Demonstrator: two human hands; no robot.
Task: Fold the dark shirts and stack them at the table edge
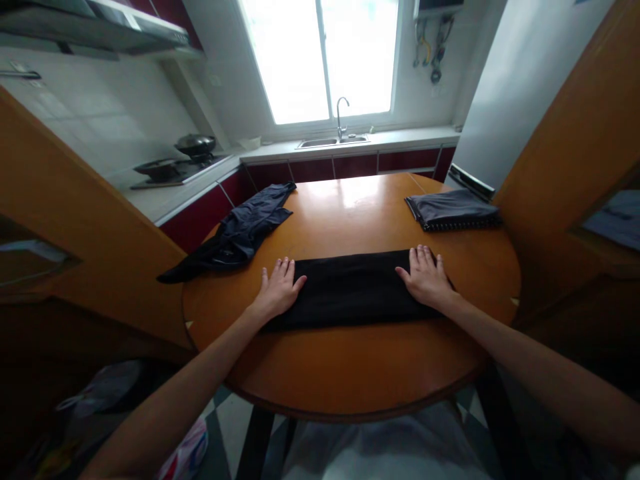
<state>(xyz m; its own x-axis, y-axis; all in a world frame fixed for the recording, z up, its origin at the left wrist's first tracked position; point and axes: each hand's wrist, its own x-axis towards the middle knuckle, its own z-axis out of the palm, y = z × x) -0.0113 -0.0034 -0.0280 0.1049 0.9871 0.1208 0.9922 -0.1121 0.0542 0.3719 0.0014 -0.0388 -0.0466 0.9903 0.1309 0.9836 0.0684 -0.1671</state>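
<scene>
A black garment (357, 290), folded into a long flat strip, lies across the wooden table in front of me. My left hand (278, 288) rests flat at its left end, fingers stretched out. At the opposite end my right hand (426, 277) lies palm down on the cloth with its fingers extended. Both palms hide the ends of the strip, and what kind of garment it is does not show.
The round wooden table (350, 373) carries a crumpled dark blue garment (245, 230) at the back left, partly over the edge. Folded grey and black clothes (455, 209) lie at the back right. Beyond are a sink (333, 141) and a stove with a wok (195, 145).
</scene>
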